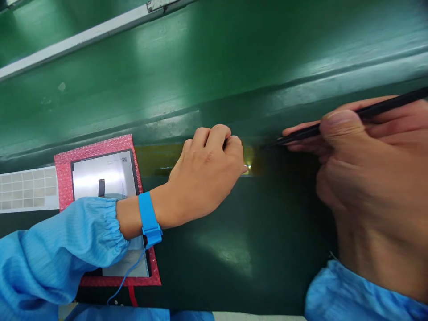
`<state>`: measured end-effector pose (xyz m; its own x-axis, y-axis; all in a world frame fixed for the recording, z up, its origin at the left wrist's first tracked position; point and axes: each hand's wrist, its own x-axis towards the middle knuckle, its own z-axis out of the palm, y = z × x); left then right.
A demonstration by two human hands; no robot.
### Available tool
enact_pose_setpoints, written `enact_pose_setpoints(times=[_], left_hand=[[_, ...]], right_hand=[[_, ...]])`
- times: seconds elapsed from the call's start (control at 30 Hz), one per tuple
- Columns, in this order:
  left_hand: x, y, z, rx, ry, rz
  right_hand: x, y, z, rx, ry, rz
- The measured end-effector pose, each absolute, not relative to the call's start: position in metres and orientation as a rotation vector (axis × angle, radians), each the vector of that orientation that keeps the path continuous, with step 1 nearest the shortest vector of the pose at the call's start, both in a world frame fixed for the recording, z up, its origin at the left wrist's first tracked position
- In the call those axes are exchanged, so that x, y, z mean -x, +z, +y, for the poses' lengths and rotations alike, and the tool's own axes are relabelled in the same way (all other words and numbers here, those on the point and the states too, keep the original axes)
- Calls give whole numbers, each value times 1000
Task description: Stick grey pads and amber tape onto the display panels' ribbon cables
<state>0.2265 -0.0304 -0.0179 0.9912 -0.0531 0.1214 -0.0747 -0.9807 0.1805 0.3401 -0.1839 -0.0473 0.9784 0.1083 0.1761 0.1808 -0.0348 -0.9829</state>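
My left hand point(209, 178), with a blue strap at the wrist, rests over a yellow translucent strip point(155, 156) on the green mat. Its fingers curl downward and look closed; whatever they may hold is hidden beneath them. A small bright glint point(248, 168) shows beside the thumb tip. To the right, my right hand point(364, 178) grips slim black tweezers point(304, 133) between thumb and fingers. Their pointed tip faces left toward the strip's end, apart from my left hand, and is slightly blurred.
Under my left forearm lies a flat silvery display panel point(88, 178) on a pink bubble-wrap sheet point(96, 145). Left of it is a white sheet with grey squares point(28, 189). A blue cord point(129, 274) hangs from the strap. A pale rail point(83, 35) crosses the green surface point(234, 53).
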Motion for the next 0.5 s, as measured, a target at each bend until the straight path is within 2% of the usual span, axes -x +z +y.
enact_pose_setpoints(times=[0.5], left_hand=[[-227, -15, -30, -2959, 115, -100]], right_hand=[[-338, -45, -181, 1592, -61, -214]])
